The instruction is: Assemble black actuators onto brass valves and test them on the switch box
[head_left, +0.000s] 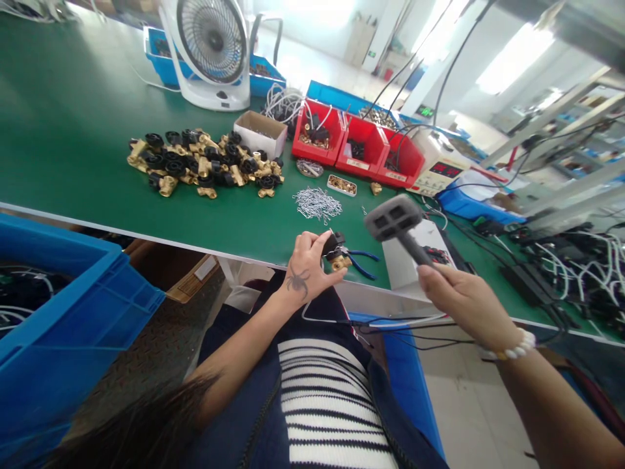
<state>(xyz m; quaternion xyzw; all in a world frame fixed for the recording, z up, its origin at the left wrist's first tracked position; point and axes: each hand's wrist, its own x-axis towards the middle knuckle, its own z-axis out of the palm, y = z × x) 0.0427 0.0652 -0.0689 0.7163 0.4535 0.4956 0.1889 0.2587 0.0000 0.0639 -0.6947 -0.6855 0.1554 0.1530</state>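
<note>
Right hand [463,303] grips a raised grey mallet [394,220] by the handle; left hand [305,270] pinches a black-capped brass fitting [336,251] at the near edge of the green table [234,225], beside blue pliers [364,264]. With fingers so close around the fitting, a skewed blow could catch those fingertips.

Fitting [338,253] before pins [317,203]; bins [359,148] behind

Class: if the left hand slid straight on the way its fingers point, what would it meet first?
Probably the blue-handled pliers, lying on the green table just beyond the brass fitting that the left hand holds; depth is unclear.
</note>
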